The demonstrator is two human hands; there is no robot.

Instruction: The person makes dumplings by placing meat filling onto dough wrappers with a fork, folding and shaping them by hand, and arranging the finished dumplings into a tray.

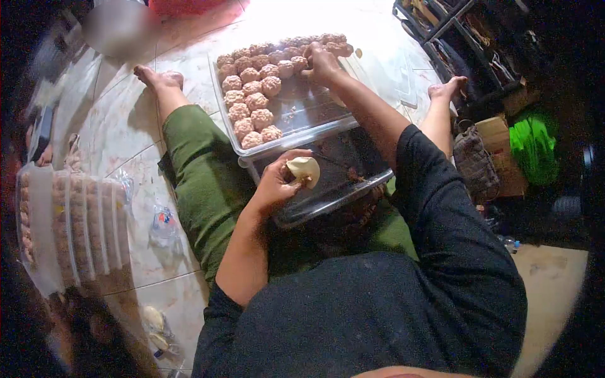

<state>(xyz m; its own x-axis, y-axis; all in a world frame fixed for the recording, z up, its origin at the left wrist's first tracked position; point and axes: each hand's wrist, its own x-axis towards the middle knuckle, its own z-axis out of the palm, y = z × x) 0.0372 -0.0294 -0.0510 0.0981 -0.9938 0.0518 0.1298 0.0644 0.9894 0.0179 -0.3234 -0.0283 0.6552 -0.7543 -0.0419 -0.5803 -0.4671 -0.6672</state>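
My left hand [278, 184] is closed around a pale cream, rounded, cup-like thing [305, 170] with brown bits at its edge. It is held above the near side of a clear plastic tray [318, 131]. Farther off, my right hand [322, 66] reaches into that tray, its fingers curled at the end of a row of bumpy, pinkish-brown balls [271, 85]. They seem to grip one ball, mostly hidden by the hand. Rows of balls line the tray's far and left sides, and small crumbs lie on its bottom.
Another clear container [334, 183] is beneath the tray, between my outstretched legs. Stacked clear boxes of similar balls [79, 220] stand at the left on the tiled floor [142, 157]. A dark shelf [466, 44] and a bright green bag [532, 148] are at the right.
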